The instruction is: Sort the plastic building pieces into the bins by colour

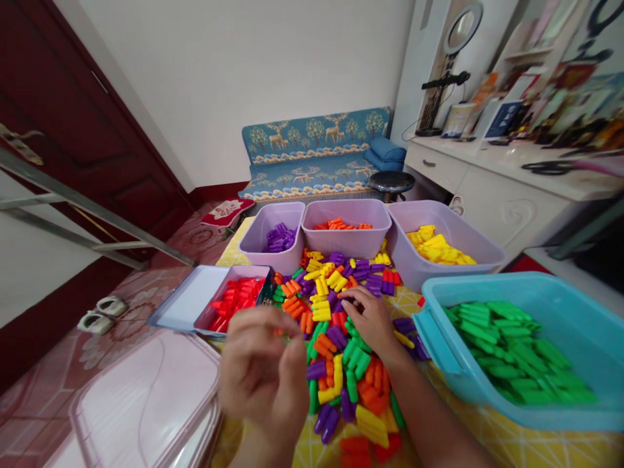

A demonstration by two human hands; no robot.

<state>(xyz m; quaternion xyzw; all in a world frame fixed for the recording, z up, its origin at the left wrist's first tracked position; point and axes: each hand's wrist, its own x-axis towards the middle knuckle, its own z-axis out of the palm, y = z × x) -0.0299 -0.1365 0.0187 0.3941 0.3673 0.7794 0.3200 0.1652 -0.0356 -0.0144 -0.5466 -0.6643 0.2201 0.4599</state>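
A heap of small plastic pieces (320,311), shaped like rounded tubes and many joined side by side, lies in mixed purple, yellow, orange, green and red. My right hand (369,318) reaches onto this heap from the right. Its thumb and forefinger come together beside purple and red pieces; whatever is between the tips is hidden. In front of the heap, nearer the camera, my left hand (260,370) is raised and blurred. Its fingers are curled in, and I cannot make out what they hold.
Lilac bins hold purple (247,242), orange (316,238) and yellow pieces (402,260). A turquoise tub (439,354) holds green ones; a hinged box (188,296) holds red ones. Pale lids (146,396) lie front left. Beyond stand a stool (391,181) and a blue sofa (312,170).
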